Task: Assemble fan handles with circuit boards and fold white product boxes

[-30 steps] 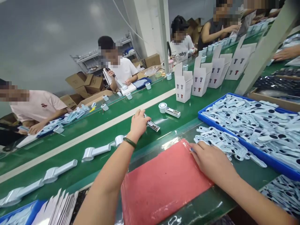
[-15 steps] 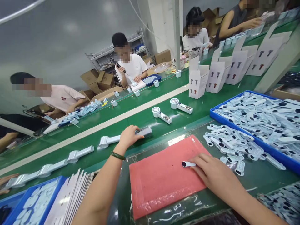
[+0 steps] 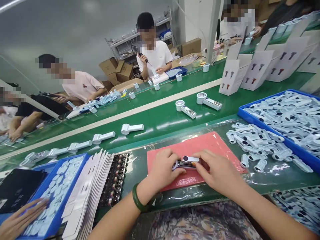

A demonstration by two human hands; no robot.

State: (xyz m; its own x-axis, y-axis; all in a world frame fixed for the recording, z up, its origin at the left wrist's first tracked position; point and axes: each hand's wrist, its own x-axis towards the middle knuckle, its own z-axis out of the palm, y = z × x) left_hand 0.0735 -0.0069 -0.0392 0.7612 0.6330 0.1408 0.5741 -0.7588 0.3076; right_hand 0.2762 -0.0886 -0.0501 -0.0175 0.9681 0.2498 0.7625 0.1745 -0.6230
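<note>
My left hand (image 3: 163,168), a green bangle on its wrist, grips a handheld fan (image 3: 185,164) over the red mat (image 3: 217,146). The fan's handle is uncovered, with dark inner parts showing; my palm hides most of its head. In the fingertips of my right hand (image 3: 217,166) is a pale blue handle cover (image 3: 190,159) with a black oval at one end. The cover is held just over the uncovered handle; whether they touch I cannot tell. A pile of loose covers (image 3: 260,143) lies to the right of the mat.
A blue tray (image 3: 241,111) heaped with covers stands at right. Fans (image 3: 186,110) sit on the green belt (image 3: 160,123), beyond the mat. White boxes (image 3: 230,80) stand at back right. At left are flat cartons (image 3: 87,196), a blue bin (image 3: 83,163) and another person's hand (image 3: 25,215).
My left hand has brought a fan from the belt back to the mat. My right hand has moved the cover left, over the fan's handle. The view has shifted.
</note>
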